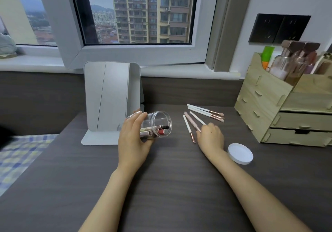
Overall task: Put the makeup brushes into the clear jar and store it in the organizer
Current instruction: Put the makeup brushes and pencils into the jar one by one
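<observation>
My left hand [133,138] grips the clear jar [158,122], tilted on its side with the mouth facing right; several lipstick-like tubes lie inside it. My right hand [211,138] rests on the dark desk with its fingertips on the pink-handled brush [191,122] and a white-handled brush [196,118]. Another white brush [187,127] lies just left of them. Three white-handled brushes [206,113] lie in a group farther back. The wooden organizer [265,106] stands at the right.
The jar's white lid [240,153] lies flat near my right forearm. A folding grey mirror [111,98] stands behind the jar. The organizer holds bottles [291,64] on top and has drawers below. A checked cloth [21,152] lies at the left beside the desk.
</observation>
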{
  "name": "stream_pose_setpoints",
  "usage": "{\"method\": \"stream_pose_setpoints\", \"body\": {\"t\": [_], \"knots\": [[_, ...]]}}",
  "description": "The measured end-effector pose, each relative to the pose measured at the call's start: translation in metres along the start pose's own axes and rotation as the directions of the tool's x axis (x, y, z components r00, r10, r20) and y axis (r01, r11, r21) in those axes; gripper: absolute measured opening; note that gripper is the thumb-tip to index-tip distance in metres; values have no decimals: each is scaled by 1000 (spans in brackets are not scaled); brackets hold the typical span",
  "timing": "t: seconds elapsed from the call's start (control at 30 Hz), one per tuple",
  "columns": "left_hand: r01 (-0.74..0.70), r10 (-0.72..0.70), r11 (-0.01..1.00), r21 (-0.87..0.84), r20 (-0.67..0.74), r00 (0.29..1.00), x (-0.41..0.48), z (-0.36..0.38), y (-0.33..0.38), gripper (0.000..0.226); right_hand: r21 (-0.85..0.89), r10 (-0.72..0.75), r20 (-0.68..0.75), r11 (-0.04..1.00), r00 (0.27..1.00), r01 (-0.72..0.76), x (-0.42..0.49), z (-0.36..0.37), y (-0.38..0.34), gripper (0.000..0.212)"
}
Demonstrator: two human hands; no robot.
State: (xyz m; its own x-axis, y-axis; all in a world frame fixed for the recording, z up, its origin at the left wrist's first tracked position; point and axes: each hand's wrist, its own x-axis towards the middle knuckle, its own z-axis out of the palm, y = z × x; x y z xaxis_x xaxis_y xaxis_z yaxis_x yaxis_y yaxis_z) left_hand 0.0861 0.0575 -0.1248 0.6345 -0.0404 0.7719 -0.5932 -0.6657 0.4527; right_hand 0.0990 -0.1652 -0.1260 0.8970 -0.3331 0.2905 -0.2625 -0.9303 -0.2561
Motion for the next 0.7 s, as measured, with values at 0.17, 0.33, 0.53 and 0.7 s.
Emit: {"method": "stream_pose_setpoints", "body": {"t": [0.17,0.33,0.53,0.7], "knots": [[2,-2,1000,-3,-8,1000,0,-1,0,73,439,117,-199,898,973,-18,0,-24,10,20],[31,-31,999,-16,-20,999,1,1,0,73,854,52,-199,499,979,147,-31,-83,21,27],[-5,5,1000,-19,6,1000,-2,2,2,74,597,-290,-282,693,914,404,-56,-111,5,12],[-107,109,993,-40,58,992,-4,2,7,74,365,-450,-389,726,804,583,-59,-84,-37,10]]}}
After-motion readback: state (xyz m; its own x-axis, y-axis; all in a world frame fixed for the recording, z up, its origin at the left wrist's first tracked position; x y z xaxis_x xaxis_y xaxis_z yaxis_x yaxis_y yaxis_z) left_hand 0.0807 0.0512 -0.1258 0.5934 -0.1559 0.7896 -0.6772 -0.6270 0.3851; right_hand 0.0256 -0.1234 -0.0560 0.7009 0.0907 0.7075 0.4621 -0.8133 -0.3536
